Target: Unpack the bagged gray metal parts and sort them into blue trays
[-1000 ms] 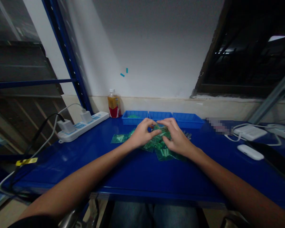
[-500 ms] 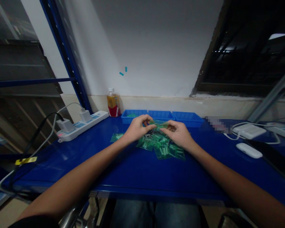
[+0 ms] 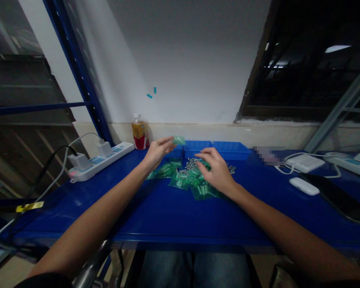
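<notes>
My left hand (image 3: 156, 149) pinches a small green plastic bag (image 3: 179, 140) and holds it up above the left blue tray (image 3: 178, 152). My right hand (image 3: 214, 170) rests palm down with its fingers curved over a heap of green bags (image 3: 192, 180) on the blue table (image 3: 174, 216). A small pile of metal screws (image 3: 192, 162) lies just beyond its fingertips. More green bags (image 3: 167, 169) lie under my left wrist.
Two more blue trays (image 3: 231, 149) stand in a row at the back. A drink bottle (image 3: 139, 137) and a white power strip (image 3: 99, 160) with plugged chargers are at the back left. White devices (image 3: 303, 186) with cables and a dark flat object (image 3: 339, 198) lie at the right.
My hands have parted. The left one lifted a single green bag up and back toward the trays. The right one dropped onto the heap of bags.
</notes>
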### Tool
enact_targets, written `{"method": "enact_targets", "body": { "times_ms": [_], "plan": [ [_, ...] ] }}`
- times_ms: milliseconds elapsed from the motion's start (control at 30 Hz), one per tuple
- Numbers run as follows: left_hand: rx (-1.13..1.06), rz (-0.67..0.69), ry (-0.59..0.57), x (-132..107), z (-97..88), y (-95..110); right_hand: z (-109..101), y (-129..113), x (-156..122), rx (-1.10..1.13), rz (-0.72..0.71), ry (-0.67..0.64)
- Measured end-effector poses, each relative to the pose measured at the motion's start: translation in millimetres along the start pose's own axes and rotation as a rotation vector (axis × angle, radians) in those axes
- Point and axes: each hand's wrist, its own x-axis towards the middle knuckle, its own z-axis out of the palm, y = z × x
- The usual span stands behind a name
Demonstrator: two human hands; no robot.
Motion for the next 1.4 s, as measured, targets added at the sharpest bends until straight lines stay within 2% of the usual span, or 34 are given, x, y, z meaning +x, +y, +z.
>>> {"method": "enact_targets", "body": {
  "times_ms": [67, 200, 233, 300, 367, 433, 533, 633, 733, 800, 867, 967, 1033, 1067, 1233, 1300, 1400],
  "plan": [
    [0.261, 0.049, 0.043, 3, -7.8, 1, 2, -1, -1, 0.0, 0.014, -0.033],
    [0.918, 0.262, 0.014, -4, -12.1, 2, 5, 0, -2, 0.009, 0.007, -0.103],
    [1.023, 0.262, 0.001, -6, -11.6, 0, 5, 0, -2, 0.012, 0.007, -0.12],
    [1.143, 0.152, -0.003, -7, -10.5, -7, 6, 3, -3, 0.01, 0.014, -0.154],
    [1.174, 0.009, 0.017, -3, -10.2, -19, 8, 5, -4, 0.005, 0.023, -0.183],
    [1.158, -0.066, 0.022, 5, -10.1, -32, 10, 5, -5, 0.002, 0.035, -0.212],
    [1.118, -0.076, 0.008, 15, -7.1, -41, 11, 4, -5, 0.011, 0.046, -0.242],
    [1.062, -0.012, -0.006, 13, 0.1, -32, 12, 2, -4, 0.048, 0.088, -0.25],
    [0.962, 0.183, -0.032, -7, 10.1, -11, 13, 0, -1, 0.215, 0.3, -0.242],
    [0.846, 0.461, -0.091, -26, 18.7, 2, 13, -1, 2, 0.444, 0.512, -0.209],
    [0.82, 0.673, -0.193, -42, 28.4, 9, 13, -2, 5, 0.712, 0.688, -0.141],
    [0.844, 0.804, -0.304, -57, 40.9, 10, 10, -2, 8, 0.92, 0.797, -0.021],
    [0.82, 0.75, -0.331, -58, 45.1, 9, 8, -1, 8, 0.834, 0.761, 0.005],
    [0.779, 0.669, -0.335, -57, 45.9, 9, 7, 0, 7, 0.731, 0.7, 0.002],
    [0.274, 0.056, -0.278, -44, 42.1, 12, 6, 2, -2, 0.125, 0.165, -0.029],
    [0.117, -0.085, -0.241, -39, 40.0, 10, 7, 3, -4, 0.011, 0.073, -0.033],
    [0.011, -0.196, -0.196, -30, 35.2, 4, 9, 4, -5, -0.048, 0.022, -0.022]
  ]
}}
